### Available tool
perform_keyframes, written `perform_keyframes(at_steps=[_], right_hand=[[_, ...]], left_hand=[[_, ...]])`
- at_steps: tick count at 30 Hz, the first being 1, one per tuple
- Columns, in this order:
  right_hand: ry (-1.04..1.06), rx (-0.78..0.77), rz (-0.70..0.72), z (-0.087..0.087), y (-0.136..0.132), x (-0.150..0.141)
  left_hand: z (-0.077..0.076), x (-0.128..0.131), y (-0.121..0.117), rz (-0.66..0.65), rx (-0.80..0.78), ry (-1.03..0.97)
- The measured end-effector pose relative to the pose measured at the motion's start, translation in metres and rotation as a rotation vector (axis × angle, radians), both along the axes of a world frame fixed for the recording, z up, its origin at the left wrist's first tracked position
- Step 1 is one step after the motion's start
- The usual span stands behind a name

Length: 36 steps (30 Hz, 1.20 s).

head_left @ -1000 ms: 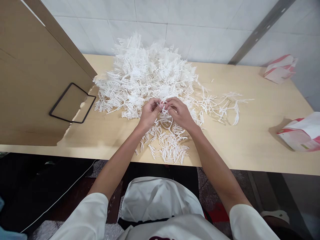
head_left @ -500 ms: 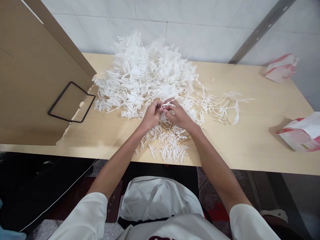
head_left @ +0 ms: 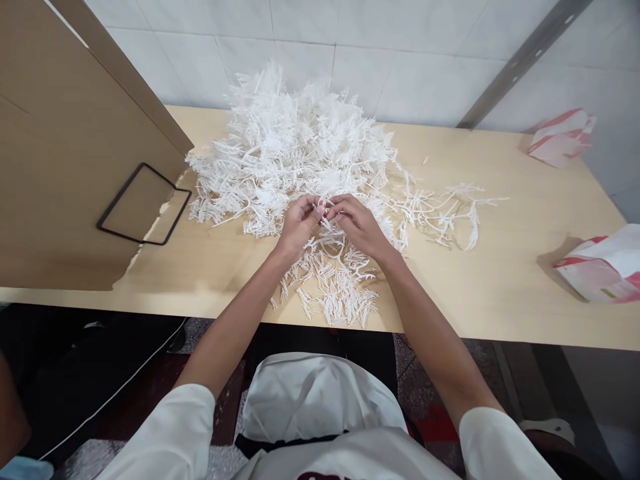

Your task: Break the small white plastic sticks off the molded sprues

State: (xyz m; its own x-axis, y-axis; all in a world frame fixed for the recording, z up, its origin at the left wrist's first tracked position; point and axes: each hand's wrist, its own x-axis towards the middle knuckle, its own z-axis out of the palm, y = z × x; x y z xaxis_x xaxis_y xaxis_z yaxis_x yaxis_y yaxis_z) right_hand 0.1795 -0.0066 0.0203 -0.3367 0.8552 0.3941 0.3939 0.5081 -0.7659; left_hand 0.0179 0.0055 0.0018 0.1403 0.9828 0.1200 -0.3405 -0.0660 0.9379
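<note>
Bare left hand (head_left: 299, 225): pinching a thin white branching sprig (head_left: 326, 203)
Bare right hand (head_left: 358, 224): fingertips at that sprig, grip unclear
Feathery white heap (head_left: 300, 143): behind the hands, on the pale wood-look counter (head_left: 500, 280)
Red-and-white crumpled packets (head_left: 600, 270): 2, far right
Brown cardboard panel (head_left: 60, 160): left

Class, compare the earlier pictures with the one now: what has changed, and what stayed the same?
The left hand has turned, its thumb back on top. The sprig lying across the fingers of the right hand half a second ago no longer does; white strands show between the fingertips. Another person's arm has appeared at the left edge. The white pile, black wire frame and cardboard stayed put.
</note>
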Motion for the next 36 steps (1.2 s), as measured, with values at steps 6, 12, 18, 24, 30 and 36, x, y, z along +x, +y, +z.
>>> perform_keyframes(at_steps=[6,12,18,24,30,36], right_hand=[[-0.165,0.116,-0.033,-0.007,0.000,-0.003],[-0.224,0.122,-0.029,-0.008,0.001,-0.003],[-0.256,0.115,-0.041,-0.007,0.002,-0.005],[-0.313,0.175,-0.133,-0.011,0.000,-0.014],[-0.422,0.176,-0.092,-0.007,0.001,-0.014],[-0.186,0.183,-0.056,-0.014,0.003,-0.012]], left_hand=[[-0.003,0.000,0.001,0.022,0.055,0.066],[-0.004,-0.001,0.001,0.028,0.151,0.191],[-0.007,0.001,0.000,0.017,0.196,0.212],[-0.006,0.001,-0.002,0.027,0.195,0.256],[-0.006,0.004,-0.004,0.035,0.240,0.276],[-0.006,0.005,-0.002,-0.052,0.043,0.092]])
